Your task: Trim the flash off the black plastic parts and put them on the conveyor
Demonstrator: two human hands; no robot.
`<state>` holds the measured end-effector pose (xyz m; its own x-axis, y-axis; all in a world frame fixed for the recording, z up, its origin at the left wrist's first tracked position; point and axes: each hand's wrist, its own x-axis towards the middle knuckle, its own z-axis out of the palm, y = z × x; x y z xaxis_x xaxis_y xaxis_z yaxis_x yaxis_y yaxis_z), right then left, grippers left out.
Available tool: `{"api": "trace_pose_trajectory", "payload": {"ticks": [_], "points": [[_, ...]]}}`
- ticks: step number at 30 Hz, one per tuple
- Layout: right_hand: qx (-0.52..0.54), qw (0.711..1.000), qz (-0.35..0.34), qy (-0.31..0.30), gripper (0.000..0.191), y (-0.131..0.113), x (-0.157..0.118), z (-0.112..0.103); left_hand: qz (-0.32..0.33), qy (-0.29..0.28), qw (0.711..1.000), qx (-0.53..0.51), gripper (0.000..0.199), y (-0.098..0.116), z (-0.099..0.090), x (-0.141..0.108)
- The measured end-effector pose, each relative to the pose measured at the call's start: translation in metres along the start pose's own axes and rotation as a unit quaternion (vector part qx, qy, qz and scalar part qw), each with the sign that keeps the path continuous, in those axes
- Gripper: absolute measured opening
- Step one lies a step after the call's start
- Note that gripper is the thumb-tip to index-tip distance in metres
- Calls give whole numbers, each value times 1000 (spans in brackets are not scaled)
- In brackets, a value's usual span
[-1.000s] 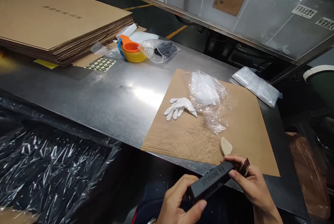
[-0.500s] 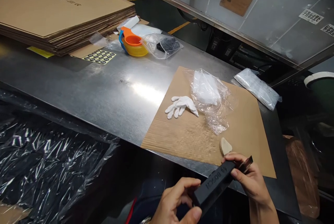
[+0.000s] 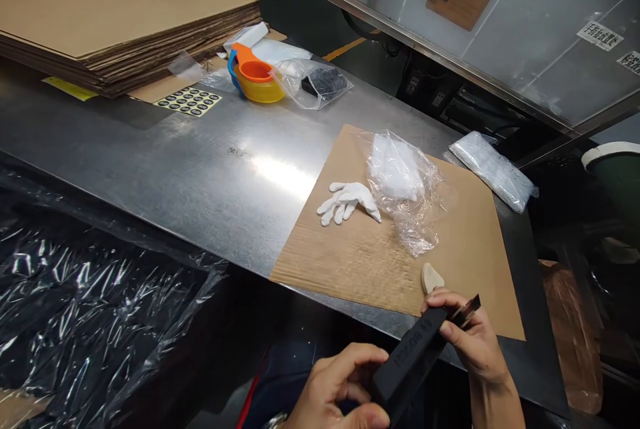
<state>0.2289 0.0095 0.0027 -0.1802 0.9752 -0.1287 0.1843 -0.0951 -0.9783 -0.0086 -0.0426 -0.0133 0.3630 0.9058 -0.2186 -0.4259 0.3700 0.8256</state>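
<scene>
holding a black bar (image 3: 413, 356) at the near edge of the counter (image 3: 240, 202), slanted, with raised "bosch" lettering facing up. the right hand (image 3: 473, 336) has its far end pinched, thumb on one side and fingers on the other, plus a thin brownish strip (image 3: 469, 312) sticking out between the fingers. the left hand (image 3: 340, 389) is half curled at the near end, finger and thumb spread apart, can't tell if it's actually gripping.

just past the right fingertips there's a beige pad (image 3: 433, 278) on a flat cardboard sheet (image 3: 350, 269). further up that sheet, a white glove (image 3: 347, 201) lies beside a crinkly clear bag (image 3: 397, 169) with white stuff inside. a plastic packet (image 3: 493, 169) sits by the sheet's far right corner. way over left: nested orange and yellow cups (image 3: 257, 89), a sticker sheet (image 3: 190, 101) and a big cardboard stack (image 3: 125, 9).
</scene>
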Motion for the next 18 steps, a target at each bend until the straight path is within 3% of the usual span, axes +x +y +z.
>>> {"api": "trace_pose_trajectory", "payload": {"ticks": [7, 13, 18], "points": [[-7, 1000, 12, 21, 24, 3, 0, 0, 6, -12, 999, -31, 32, -9, -1, 2], [-12, 1000, 13, 23, 25, 4, 4, 0, 10, 8, 1000, -3, 48, -5, -1, 3], [-11, 999, 33, 28, 26, 5, 7, 1, 13, 35, 999, 27, 35, -5, -2, 4]]}}
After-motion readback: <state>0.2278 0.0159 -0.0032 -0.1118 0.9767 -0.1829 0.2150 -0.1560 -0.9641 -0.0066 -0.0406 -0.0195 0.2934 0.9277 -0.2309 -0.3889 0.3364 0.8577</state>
